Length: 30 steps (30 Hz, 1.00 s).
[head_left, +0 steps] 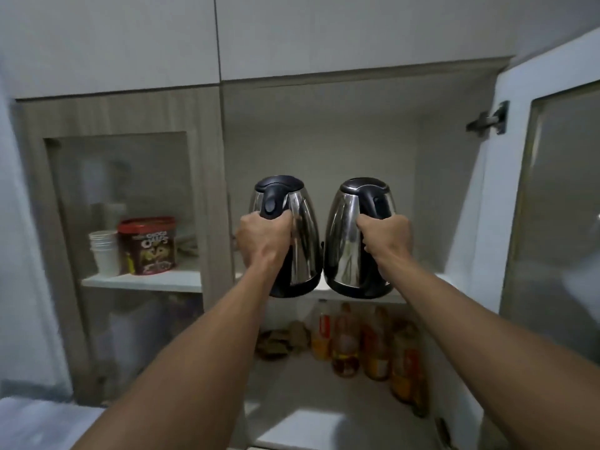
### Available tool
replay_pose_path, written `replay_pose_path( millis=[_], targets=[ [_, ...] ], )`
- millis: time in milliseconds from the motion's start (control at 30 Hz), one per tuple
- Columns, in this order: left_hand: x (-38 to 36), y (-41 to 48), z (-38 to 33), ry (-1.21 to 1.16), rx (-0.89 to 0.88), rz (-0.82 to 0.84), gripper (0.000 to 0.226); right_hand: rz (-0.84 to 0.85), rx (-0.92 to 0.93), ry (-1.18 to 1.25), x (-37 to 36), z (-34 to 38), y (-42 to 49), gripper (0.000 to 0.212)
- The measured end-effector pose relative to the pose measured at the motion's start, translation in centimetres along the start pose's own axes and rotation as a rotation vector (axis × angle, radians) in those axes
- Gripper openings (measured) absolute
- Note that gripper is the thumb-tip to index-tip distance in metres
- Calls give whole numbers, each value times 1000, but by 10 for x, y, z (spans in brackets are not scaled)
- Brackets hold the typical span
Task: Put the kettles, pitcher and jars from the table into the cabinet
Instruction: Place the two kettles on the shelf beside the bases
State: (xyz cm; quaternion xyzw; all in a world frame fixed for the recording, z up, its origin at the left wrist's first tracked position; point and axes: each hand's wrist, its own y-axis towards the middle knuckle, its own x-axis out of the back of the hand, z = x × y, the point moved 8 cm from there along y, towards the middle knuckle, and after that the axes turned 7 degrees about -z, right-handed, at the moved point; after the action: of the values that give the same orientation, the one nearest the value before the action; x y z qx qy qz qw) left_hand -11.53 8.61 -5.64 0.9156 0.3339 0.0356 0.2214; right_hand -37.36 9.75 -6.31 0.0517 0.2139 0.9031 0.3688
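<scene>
Two shiny steel kettles with black lids, handles and bases sit side by side at frame centre, nearly touching, their bases level with the front edge of the white upper cabinet shelf (324, 289). The left hand (263, 240) is the grip wrapped tight around the left kettle (303, 238) handle; the right hand (388, 237) is closed on the right kettle (347, 235) handle. At left, behind a glass door, a red-lidded tub (146, 245) reads "Choco Chips", beside stacked white cups (104, 251). Bottles (373, 345) stand on the lower shelf.
</scene>
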Motion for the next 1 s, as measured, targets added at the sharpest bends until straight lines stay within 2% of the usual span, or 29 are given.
replay_pose_path(
  millis=[200, 367, 667, 733, 833, 1000],
  targets=[
    [-109, 3, -8, 6, -40, -15, 37, -42, -11, 27, 14, -30, 98, 15],
    [-181, 21, 6, 4, 4, -3, 33, -113, -21, -5, 15, -56, 156, 17],
    [-273, 78, 56, 1, 25, 72, 24, -145, -47, -13, -31, -111, 238, 15],
    [-292, 96, 70, 11, 44, 98, 28, -168, -70, -38, -43, -123, 256, 12],
    [-318, 122, 90, 52, 63, 128, 40, -209, -101, -73, -64, -141, 281, 28],
    [-349, 148, 122, 92, 97, 197, 38, -182, -152, -127, -91, -170, 304, 26]
  ],
)
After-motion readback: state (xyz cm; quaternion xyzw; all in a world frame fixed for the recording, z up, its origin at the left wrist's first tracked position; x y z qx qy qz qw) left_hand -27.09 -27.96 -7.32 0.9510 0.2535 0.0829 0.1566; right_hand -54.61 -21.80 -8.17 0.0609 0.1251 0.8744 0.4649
